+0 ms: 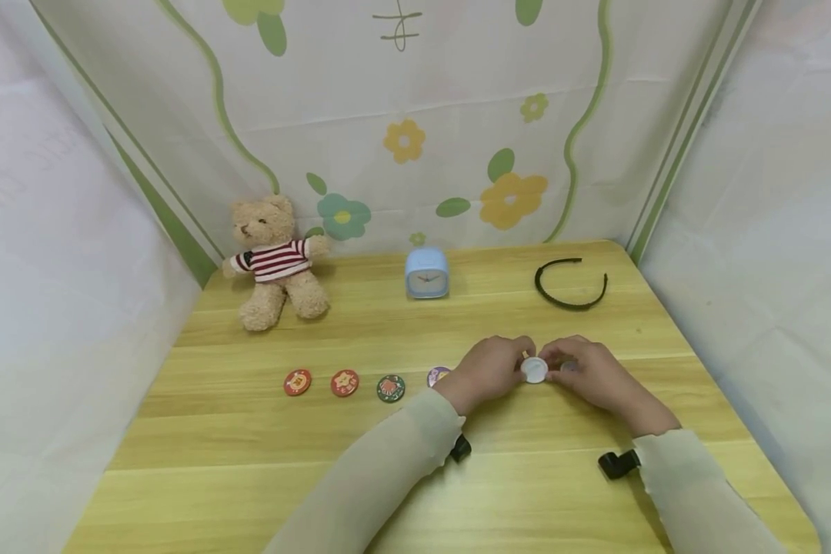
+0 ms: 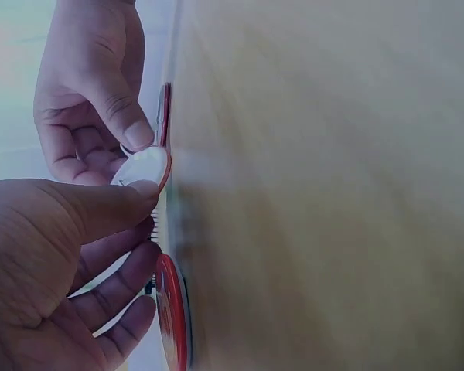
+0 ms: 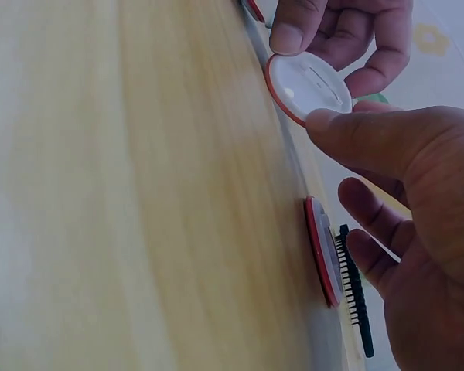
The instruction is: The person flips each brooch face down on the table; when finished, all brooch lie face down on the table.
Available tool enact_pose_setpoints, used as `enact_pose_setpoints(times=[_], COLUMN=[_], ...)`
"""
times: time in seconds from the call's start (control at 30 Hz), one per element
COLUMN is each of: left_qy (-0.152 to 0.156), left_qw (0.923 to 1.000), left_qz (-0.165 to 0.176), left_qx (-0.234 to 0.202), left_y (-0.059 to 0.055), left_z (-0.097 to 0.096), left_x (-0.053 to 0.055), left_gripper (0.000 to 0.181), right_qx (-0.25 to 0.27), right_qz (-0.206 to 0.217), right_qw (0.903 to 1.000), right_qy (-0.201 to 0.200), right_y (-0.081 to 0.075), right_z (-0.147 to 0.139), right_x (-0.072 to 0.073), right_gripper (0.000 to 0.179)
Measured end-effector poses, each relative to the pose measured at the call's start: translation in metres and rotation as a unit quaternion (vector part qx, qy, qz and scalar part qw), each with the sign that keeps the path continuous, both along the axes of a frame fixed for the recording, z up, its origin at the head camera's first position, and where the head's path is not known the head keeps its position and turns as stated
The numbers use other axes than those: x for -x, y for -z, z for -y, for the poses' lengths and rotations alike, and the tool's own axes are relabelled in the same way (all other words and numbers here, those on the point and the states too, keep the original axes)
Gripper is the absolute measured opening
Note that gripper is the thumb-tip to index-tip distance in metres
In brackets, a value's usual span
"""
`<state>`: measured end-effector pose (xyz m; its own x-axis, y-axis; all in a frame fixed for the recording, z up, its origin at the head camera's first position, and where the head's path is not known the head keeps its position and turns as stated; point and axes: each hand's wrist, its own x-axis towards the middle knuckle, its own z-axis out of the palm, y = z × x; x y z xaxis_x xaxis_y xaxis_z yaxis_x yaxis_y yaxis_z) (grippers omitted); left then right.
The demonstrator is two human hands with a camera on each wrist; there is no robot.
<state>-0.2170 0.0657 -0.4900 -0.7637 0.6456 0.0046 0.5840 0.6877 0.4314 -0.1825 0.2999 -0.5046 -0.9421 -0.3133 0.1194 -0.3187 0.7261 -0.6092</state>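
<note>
Between my two hands a round pin badge (image 1: pixel 535 370) is held just above the wooden table, its white back with the pin turned up. My left hand (image 1: pixel 493 368) pinches one edge with thumb and fingers; the thumb lies on the white back (image 2: pixel 145 164). From the opposite side my right hand (image 1: pixel 592 377) pinches the other edge. An orange-red rim shows on the held badge (image 3: pixel 308 86) in the right wrist view. Another red-rimmed badge (image 3: pixel 322 251) lies below the right hand, grey side up, mostly hidden in the head view.
Leftward lie two red badges (image 1: pixel 297 382) (image 1: pixel 345 382), a green badge (image 1: pixel 391 388) and a purple badge (image 1: pixel 438 375) partly behind the left hand. Farther back are a teddy bear (image 1: pixel 271 261), a blue clock (image 1: pixel 427 273) and a black headband (image 1: pixel 571 306). Fabric walls (image 1: pixel 402 92) surround the table.
</note>
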Motion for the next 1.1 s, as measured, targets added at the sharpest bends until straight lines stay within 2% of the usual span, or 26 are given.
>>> enact_pose_setpoints(times=[0.27, 0.6, 0.87, 1.03, 1.1], left_qy=[-0.001, 0.008, 0.010, 0.010, 0.012], left_qw=[0.9999, 0.9999, 0.9996, 0.9995, 0.9996], left_qz=[0.006, 0.011, -0.009, -0.010, -0.003], left_qx=[0.014, 0.006, 0.026, 0.029, 0.024], left_y=[-0.0006, 0.0058, 0.0049, 0.0036, 0.0022], left_z=[-0.0041, -0.0044, -0.0071, -0.0066, -0.0042], left_x=[-0.0016, 0.0009, 0.0026, 0.0020, 0.0016], left_gripper=[0.028, 0.005, 0.005, 0.006, 0.011], right_qx=[-0.018, -0.029, -0.053, -0.066, -0.065], right_qz=[-0.001, -0.010, -0.047, -0.039, -0.035], right_qw=[0.9997, 0.9987, 0.9959, 0.9950, 0.9953], right_qy=[-0.016, -0.040, -0.057, -0.063, -0.062], right_y=[0.0021, 0.0044, 0.0058, 0.0025, 0.0016], right_z=[-0.0039, -0.0086, -0.0094, -0.0090, -0.0086], right_x=[-0.0003, -0.0007, 0.0004, 0.0001, 0.0000], right_gripper=[0.032, 0.035, 0.033, 0.030, 0.030])
